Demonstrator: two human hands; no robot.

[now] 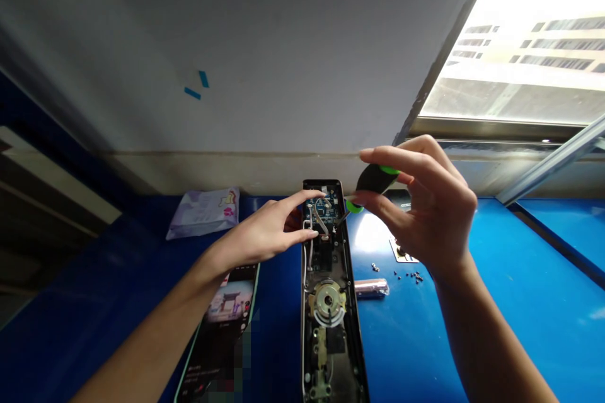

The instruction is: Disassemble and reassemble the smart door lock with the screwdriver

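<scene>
A long, narrow electronic device housing (352, 302) lies open in front of me, its inside showing. A blue circuit board (326, 209) with a looped ribbon cable sits at its far end, and a round metal part (328, 300) is fixed farther down. My left hand (265, 227) reaches over the left side, thumb and index finger spread apart and touching around the board; its other fingers are partly hidden. In my right hand (420, 201) is a screwdriver (373, 180) with a black and green handle. Its shaft slants down to the board's right edge, where the tip's contact is unclear.
Several small screws (416, 277) and a wrapped cylinder (372, 288) lie on the blue table (501, 302) to the right, near a small plate (401, 252). A phone (227, 327) with a lit screen and a lilac packet (205, 211) are on the left. Behind are a wall and window.
</scene>
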